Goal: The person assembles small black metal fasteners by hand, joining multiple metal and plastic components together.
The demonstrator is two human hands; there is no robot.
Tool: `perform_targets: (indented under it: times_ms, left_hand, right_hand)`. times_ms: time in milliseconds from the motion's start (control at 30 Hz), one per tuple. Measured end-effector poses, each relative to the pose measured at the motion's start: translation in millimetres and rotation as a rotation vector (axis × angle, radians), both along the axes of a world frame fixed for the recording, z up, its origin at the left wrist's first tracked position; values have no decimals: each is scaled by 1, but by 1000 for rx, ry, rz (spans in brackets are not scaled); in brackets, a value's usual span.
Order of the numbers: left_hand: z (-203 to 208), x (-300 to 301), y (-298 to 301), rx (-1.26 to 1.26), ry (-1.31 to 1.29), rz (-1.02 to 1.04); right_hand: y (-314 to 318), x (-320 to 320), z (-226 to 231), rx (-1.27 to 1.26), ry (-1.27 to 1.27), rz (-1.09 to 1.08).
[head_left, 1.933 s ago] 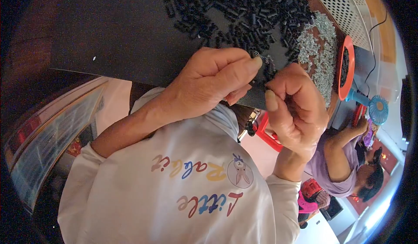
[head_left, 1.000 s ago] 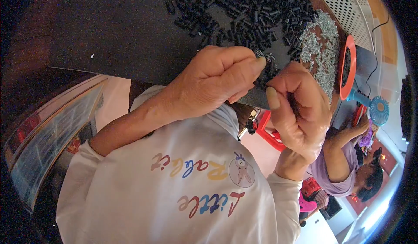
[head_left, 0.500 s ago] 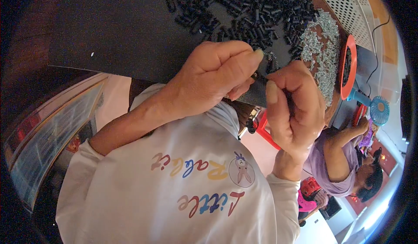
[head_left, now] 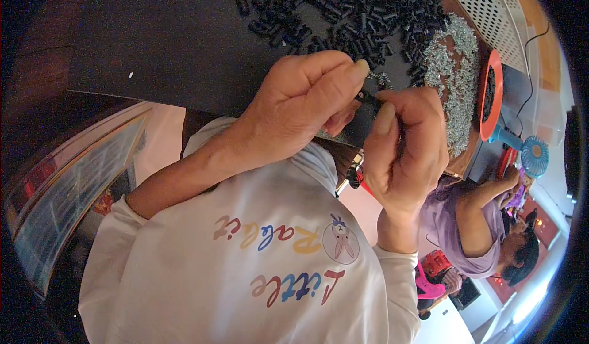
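My left hand [head_left: 307, 102] is closed, its thumb pressed against the curled index finger. Just to its right, my right hand [head_left: 410, 145] is closed too, thumb and index finger pinched together and pointing at the left one. The fingertips are a short gap apart. Whatever small pieces the fingers grip are mostly hidden; a dark bit shows between the hands. Beside the fingertips are a few small silver coil springs [head_left: 382, 79]; I cannot tell whether they are held or lie on the table. Beyond both hands spreads a pile of short black tubes [head_left: 362, 22].
A heap of small silver metal pieces [head_left: 457, 92] lies on the dark table [head_left: 159, 37] to the right. Past it are a white perforated basket [head_left: 488, 3], an orange-rimmed container [head_left: 491, 95] and a small blue fan [head_left: 535, 156]. Another person [head_left: 472, 221] sits at the right.
My right hand has shifted a little to the left and its fingertips are closer to the left hand. My left hand has moved slightly upward.
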State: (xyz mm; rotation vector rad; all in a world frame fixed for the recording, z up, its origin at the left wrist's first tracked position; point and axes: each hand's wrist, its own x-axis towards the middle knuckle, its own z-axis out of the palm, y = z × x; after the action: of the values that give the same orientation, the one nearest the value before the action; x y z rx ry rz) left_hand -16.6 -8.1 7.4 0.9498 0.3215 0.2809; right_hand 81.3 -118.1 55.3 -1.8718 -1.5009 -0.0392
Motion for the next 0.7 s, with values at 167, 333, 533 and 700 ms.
perform_targets:
  times_ms: [167, 333, 533, 700]
  left_hand:
    - [-2, 0, -1, -9, -21, 2]
    - [-1, -3, 1, -8, 31, -22]
    - [1, -6, 3, -32, 22, -55]
    - [2, -9, 2, -44, 76, -76]
  right_hand:
    - [0, -1, -1, -21, -13, -36]
    - [-4, 0, -3, 13, 188, -3]
    - [-8, 0, 4, -28, 250, 0]
    - [-11, 0, 1, 24, 230, 21]
